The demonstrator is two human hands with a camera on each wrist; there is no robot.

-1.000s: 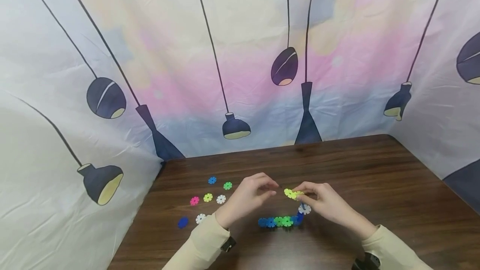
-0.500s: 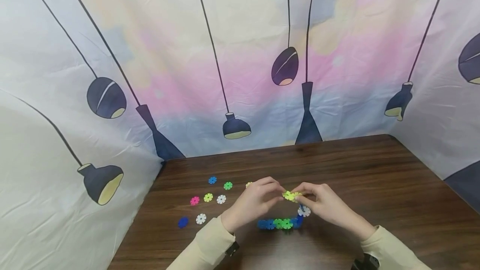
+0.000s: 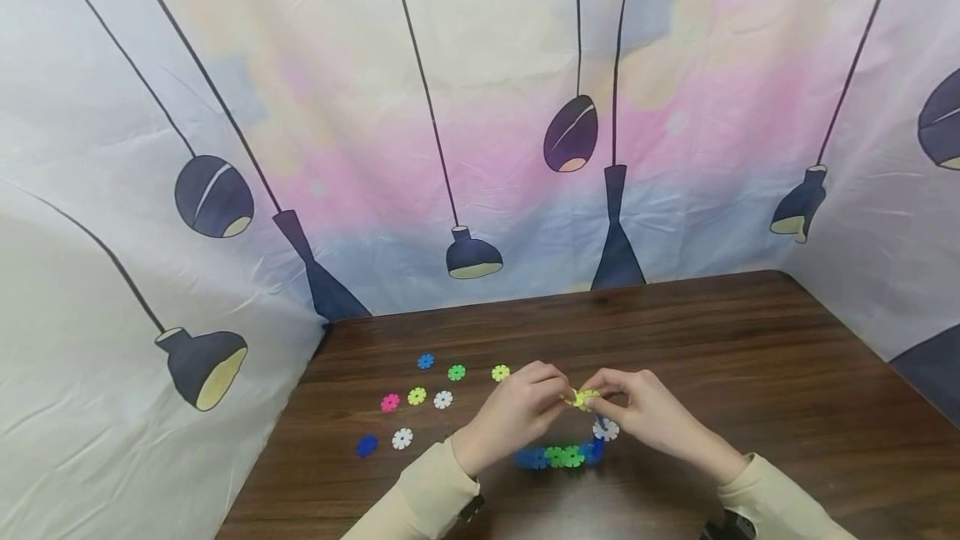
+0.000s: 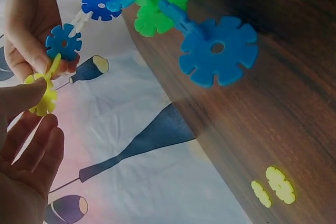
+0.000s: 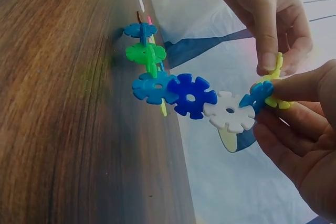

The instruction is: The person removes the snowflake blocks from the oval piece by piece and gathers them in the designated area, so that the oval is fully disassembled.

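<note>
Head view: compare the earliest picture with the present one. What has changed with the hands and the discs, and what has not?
The left hand closed in and now pinches the yellow disc together with the right hand. Both hands drew slightly nearer the person. A yellow-green disc came into sight. The loose discs on the table stayed put.

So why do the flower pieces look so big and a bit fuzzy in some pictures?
Left wrist view: the big blue piece sits close to the camera, so it looms large with soft, smeared edges. Right wrist view: the chain is sharper, the table streaky. Head view: everything tiny, backdrop lines bowed by the wide lens.
</note>
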